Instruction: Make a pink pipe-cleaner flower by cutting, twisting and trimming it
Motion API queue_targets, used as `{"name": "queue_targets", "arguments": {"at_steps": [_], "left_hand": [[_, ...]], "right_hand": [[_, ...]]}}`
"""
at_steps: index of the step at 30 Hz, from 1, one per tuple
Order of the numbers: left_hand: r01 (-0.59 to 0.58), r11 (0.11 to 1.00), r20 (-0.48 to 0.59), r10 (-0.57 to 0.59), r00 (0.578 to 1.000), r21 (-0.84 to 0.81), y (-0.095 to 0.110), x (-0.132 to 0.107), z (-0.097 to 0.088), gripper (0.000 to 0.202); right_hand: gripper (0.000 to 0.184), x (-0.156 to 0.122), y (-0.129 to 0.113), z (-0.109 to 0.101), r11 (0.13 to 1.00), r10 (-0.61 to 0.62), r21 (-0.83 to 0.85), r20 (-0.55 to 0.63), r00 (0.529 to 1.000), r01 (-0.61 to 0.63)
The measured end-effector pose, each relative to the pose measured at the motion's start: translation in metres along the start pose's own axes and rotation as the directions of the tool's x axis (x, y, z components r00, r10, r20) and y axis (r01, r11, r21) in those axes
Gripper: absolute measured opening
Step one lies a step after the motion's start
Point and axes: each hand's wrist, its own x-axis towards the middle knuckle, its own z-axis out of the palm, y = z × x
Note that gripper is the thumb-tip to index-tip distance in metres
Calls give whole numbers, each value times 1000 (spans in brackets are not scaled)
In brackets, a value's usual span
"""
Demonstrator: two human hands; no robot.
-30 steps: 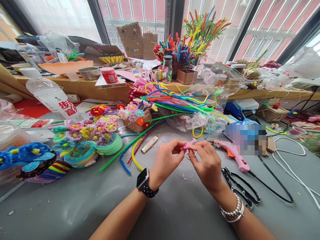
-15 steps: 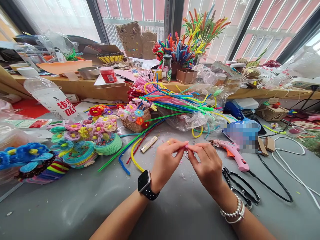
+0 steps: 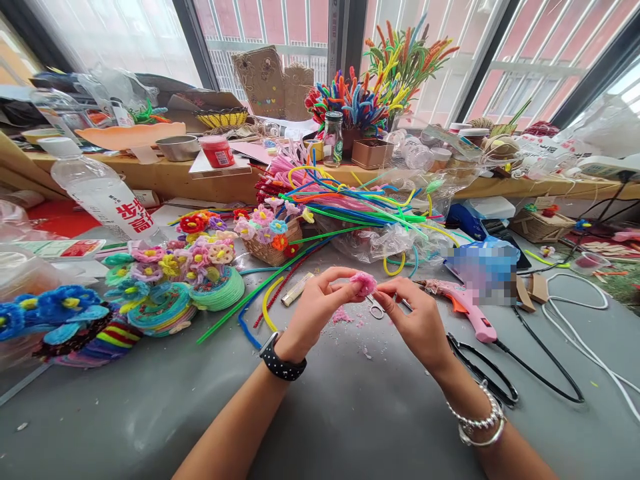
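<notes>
Over the grey table [image 3: 350, 413], both my hands pinch a small pink fuzzy pipe-cleaner piece [image 3: 364, 283]. My left hand [image 3: 315, 310], with a black watch on its wrist, grips it from the left between thumb and fingers. My right hand [image 3: 420, 323], wearing silver bracelets, pinches its right side. Pink fluff [image 3: 342, 315] lies on the table just below. Small scissors [image 3: 376, 308] lie under my hands.
A pink glue gun [image 3: 467, 308] and black scissors [image 3: 480, 373] lie right of my hands. Loose pipe cleaners [image 3: 350, 207] in a plastic bag sit behind, a basket of small flowers [image 3: 273, 233] and finished pipe-cleaner flowers [image 3: 165, 280] to the left. A water bottle [image 3: 100, 190] lies far left.
My left wrist has turned so the watch face points down. The pink piece now shows as a round fluffy ball between my fingertips, and pink fluff has appeared on the table.
</notes>
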Motion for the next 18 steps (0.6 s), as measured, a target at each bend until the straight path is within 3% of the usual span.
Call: {"name": "queue_targets", "arguments": {"at_steps": [4, 7, 11, 15, 18], "left_hand": [[55, 998, 22, -55, 998, -15, 0, 0, 1, 22], [38, 993, 32, -41, 999, 108, 1, -1, 0, 23], [-7, 955, 43, -6, 999, 297, 1, 0, -2, 26], [-10, 949, -6, 13, 1000, 315, -3, 0, 0, 26], [19, 954, -44, -6, 999, 299, -6, 1, 3, 25]], "right_hand": [[19, -1, -4, -1, 997, 76, 27, 36, 996, -77], [19, -1, -3, -3, 998, 63, -8, 56, 996, -63], [14, 0, -1, -2, 971, -91, -223, -29, 995, 82], [13, -2, 1, 0, 900, -239, -409, -181, 954, 148], [14, -5, 1, 2, 881, -267, -444, -185, 946, 162]]}}
